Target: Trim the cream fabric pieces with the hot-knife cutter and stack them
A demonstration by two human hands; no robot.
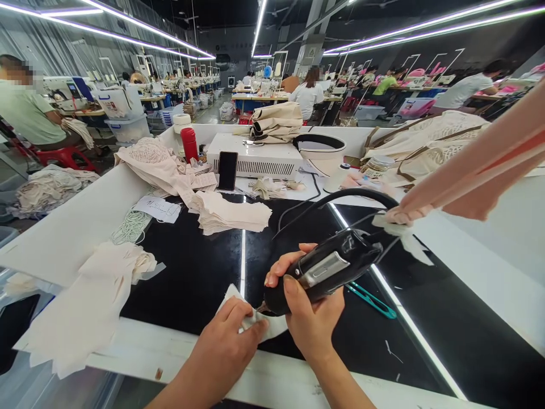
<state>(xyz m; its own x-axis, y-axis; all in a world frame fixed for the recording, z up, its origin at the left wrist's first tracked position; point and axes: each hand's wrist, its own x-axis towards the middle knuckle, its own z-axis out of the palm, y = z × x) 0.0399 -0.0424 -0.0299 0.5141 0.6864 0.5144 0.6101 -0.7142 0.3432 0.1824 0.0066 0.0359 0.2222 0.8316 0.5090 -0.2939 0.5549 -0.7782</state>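
My right hand (pixel 313 309) is wrapped round a thick black handheld power tool (pixel 326 267) with a silver plate on its side and a cable at its rear. The tool tilts down to the left, and its narrow metal tip meets a small white cloth piece (pixel 272 328) near the table's front edge. My left hand (pixel 232 335) pinches this cloth between thumb and fingers, just left of the tip. Part of the cloth is hidden under my fingers. A pinkish fabric strip (pixel 460 165), tied at the tool's rear, stretches up to the right.
Stacked pale cloth pieces (pixel 232 213) lie on the black tabletop (pixel 191 284), with more cloth (pixel 85 307) hanging over the left edge. A teal tool (pixel 372 301) lies right of my hand. Behind are a phone (pixel 227 170), a white box (pixel 255 153) and a red bottle (pixel 189 145).
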